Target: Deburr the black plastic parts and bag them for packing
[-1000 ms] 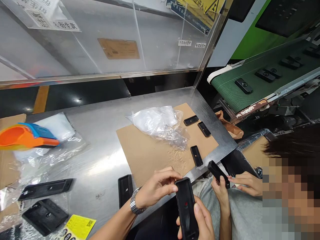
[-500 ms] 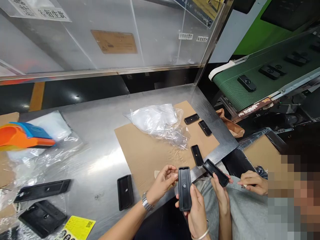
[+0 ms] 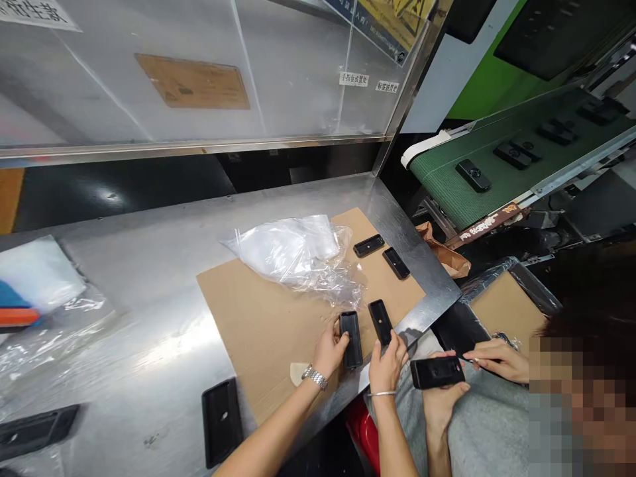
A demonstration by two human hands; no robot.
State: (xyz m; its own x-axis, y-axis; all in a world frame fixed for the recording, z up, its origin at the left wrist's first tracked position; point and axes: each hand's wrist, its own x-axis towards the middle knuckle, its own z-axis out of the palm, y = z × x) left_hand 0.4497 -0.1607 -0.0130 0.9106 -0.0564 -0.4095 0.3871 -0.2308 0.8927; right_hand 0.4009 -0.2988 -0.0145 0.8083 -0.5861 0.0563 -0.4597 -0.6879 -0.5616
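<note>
My left hand (image 3: 328,350), with a metal watch on its wrist, is closed on a shallow black plastic shell (image 3: 351,351) with its hollow side up, at the cardboard's front edge. To its right, my right hand (image 3: 386,370), wearing a bangle, has its thumb and fingers around the near end of a second black plastic shell (image 3: 379,317). This one lies on the cardboard sheet (image 3: 248,331). Two more shells, a far one (image 3: 368,246) and one beside it (image 3: 396,263), lie near the sheet's right corner.
A clear plastic bag (image 3: 293,248) lies on the cardboard. Larger black trays (image 3: 222,424) are at the left on the metal table (image 3: 163,278). At my right, a co-worker's hands (image 3: 442,404) hold another black shell (image 3: 437,372). A green conveyor belt (image 3: 447,169) carries black units.
The shell that my right hand held up is now in my left hand, lower over the cardboard. My right hand has moved to the shell lying nearby. The view has shifted right.
</note>
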